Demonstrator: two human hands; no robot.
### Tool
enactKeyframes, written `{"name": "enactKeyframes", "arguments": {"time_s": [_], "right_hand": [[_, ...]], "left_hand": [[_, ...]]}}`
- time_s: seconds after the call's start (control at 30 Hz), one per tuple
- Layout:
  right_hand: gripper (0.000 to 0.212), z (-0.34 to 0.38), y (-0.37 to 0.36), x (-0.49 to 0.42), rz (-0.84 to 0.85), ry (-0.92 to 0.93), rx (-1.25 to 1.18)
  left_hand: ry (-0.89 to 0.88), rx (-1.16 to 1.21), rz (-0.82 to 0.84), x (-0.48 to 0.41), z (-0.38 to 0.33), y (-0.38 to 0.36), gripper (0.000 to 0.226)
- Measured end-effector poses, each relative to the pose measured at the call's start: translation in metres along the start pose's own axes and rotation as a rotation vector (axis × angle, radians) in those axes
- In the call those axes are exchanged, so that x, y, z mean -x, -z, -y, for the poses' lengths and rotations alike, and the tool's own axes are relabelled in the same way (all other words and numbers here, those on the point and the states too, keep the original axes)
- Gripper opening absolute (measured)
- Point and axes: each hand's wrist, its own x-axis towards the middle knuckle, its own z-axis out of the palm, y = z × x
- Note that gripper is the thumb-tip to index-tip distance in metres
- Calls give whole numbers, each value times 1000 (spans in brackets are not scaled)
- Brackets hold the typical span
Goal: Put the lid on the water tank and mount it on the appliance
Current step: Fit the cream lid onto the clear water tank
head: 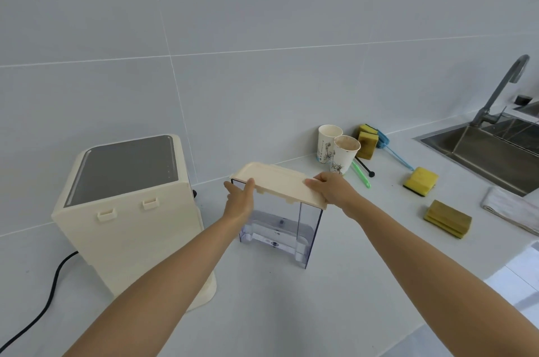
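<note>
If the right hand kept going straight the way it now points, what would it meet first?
The right hand, gripping the lid, points up-left, so probably the tiled wall; depth is unclear.

Light: bright, even and cool, daylight-like; no lamp or window shows.
Shadows: soft and faint; a pale one lies on the counter under the tank, another at the foot of the appliance.
Glare: mild sheen along the dark top panel of the appliance; dull reflections in the sink.
Contrast: low, a slightly washed grey-blue cast across wall and counter.
Distortion: strong wide-angle bend; tile lines curve, and the forearms swell toward the bottom corners.
Sharpness: fair at centre, lid edges readable; softer toward the edges, with the print on the cups smeared.
</note>
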Motion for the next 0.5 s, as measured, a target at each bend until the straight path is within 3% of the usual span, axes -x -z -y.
{"name": "enactKeyframes", "arguments": {"time_s": [0.17, 0.5], "right_hand": [[26, -1, -1, 21, 25, -27, -47], [41, 5, -25, 52, -28, 14, 202]], "left_hand": [[-55, -20, 79, -10, -4, 7, 64], [-128, 9, 210, -29, -20, 4, 40]]}}
